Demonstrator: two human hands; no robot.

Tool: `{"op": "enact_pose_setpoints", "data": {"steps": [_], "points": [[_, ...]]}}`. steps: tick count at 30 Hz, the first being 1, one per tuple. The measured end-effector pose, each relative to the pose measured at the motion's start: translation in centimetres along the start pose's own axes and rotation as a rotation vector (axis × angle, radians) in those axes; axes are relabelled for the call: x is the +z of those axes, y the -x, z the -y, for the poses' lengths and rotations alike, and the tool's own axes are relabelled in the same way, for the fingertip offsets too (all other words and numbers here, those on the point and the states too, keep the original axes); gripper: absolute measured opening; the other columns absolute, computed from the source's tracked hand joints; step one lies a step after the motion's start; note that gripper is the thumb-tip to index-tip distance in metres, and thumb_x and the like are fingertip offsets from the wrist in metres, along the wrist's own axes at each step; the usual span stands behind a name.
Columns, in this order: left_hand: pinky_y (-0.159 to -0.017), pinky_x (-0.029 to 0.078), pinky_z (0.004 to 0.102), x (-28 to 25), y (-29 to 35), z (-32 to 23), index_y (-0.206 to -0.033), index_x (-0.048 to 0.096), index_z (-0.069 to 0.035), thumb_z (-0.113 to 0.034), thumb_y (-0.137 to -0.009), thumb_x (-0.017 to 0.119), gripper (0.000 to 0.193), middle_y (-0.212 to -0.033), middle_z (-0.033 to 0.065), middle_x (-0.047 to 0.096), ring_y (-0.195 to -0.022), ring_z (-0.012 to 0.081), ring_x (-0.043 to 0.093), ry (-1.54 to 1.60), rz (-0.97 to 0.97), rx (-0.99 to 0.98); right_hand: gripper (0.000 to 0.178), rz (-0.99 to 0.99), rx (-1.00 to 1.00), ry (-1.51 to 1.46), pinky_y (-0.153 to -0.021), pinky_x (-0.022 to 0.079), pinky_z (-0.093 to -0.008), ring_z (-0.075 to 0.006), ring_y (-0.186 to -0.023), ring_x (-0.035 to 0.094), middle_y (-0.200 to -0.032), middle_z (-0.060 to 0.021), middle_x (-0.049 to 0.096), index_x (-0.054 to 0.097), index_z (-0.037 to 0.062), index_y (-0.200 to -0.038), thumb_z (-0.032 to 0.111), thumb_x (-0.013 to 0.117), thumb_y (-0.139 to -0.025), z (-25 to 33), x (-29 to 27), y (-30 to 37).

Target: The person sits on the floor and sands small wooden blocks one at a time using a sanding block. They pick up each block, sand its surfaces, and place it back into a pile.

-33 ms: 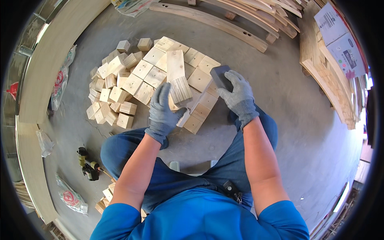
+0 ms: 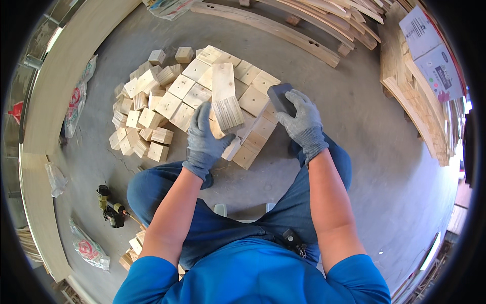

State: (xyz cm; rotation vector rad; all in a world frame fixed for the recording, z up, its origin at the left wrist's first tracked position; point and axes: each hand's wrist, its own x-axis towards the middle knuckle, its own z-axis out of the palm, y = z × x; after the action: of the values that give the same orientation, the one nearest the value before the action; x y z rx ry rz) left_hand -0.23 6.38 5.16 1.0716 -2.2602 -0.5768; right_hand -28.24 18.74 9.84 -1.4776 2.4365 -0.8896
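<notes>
A long pale wooden block (image 2: 224,83) lies on the close-set square wooden blocks (image 2: 181,87), its striped end grain facing me. My left hand (image 2: 204,144), in a grey glove, is around the near end of that block. Its fingers are apart, with a small gap to the block's left side; the thumb is by the lower edge, and I cannot tell whether it touches. My right hand (image 2: 304,121), also gloved, grips a dark grey rectangular block (image 2: 281,99) that looks like a sanding block. It is held just right of the wooden blocks, with the fingers over its right end.
Loose wooden blocks (image 2: 147,119) are heaped at the left. A nail gun (image 2: 110,207) with a hose lies on the floor near my left knee. Long boards (image 2: 268,30) lie at the back, and a wooden pallet (image 2: 405,91) with a cardboard box (image 2: 433,55) stands at right.
My left hand's fingers are very slightly farther from the long wooden block. The right hand still grips the dark sanding block.
</notes>
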Motion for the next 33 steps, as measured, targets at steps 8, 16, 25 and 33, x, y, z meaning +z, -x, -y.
{"op": "enact_pose_setpoints", "data": {"steps": [8, 16, 25, 33], "points": [[-0.128, 0.038, 0.0422, 3.7, -1.4, 4.3, -0.168, 0.022, 0.003, -0.037, -0.055, 0.109, 0.148, -0.162, 0.0265, 0.043, -0.151, 0.0401, 0.045, 0.245, 0.236, -0.249, 0.057, 0.019, -0.230, 0.017, -0.111, 0.050, -0.0530, -0.0452, -0.127, 0.062, -0.149, -0.0164, 0.064, 0.072, 0.0104, -0.136, 0.023, 0.086, -0.082, 4.2, 2.4, 2.4], [-0.123, 0.044, 0.0393, 7.9, -1.6, 7.4, -0.166, 0.032, -0.004, -0.030, -0.062, 0.107, 0.131, -0.156, 0.0177, 0.052, -0.143, 0.0304, 0.052, 0.701, 0.175, -0.179, 0.057, 0.073, -0.435, 0.103, -0.104, 0.050, -0.0554, -0.0409, -0.125, 0.060, -0.149, -0.0119, 0.063, 0.072, 0.0126, -0.136, 0.022, 0.086, -0.082, 8.1, 5.8, 4.3], [-0.123, 0.042, 0.0416, 5.3, -2.2, 5.2, -0.160, 0.039, -0.005, -0.035, -0.060, 0.106, 0.124, -0.150, 0.0196, 0.054, -0.142, 0.0358, 0.052, 0.503, 0.193, -0.211, 0.054, 0.042, -0.337, 0.190, -0.105, 0.052, -0.0537, -0.0408, -0.125, 0.063, -0.153, -0.0068, 0.062, 0.071, 0.0174, -0.138, 0.026, 0.082, -0.085, 8.8, 10.1, -5.5], [-0.120, 0.046, 0.0425, 4.9, -2.2, 4.8, -0.159, 0.042, -0.009, -0.035, -0.063, 0.104, 0.118, -0.149, 0.0208, 0.056, -0.140, 0.0377, 0.056, 0.525, 0.222, -0.266, 0.062, 0.059, -0.216, -0.087, -0.117, 0.049, -0.0479, -0.0442, -0.135, 0.061, -0.154, -0.0224, 0.060, 0.065, 0.0034, -0.145, 0.025, 0.082, -0.089, 7.2, 10.5, -6.2]]}}
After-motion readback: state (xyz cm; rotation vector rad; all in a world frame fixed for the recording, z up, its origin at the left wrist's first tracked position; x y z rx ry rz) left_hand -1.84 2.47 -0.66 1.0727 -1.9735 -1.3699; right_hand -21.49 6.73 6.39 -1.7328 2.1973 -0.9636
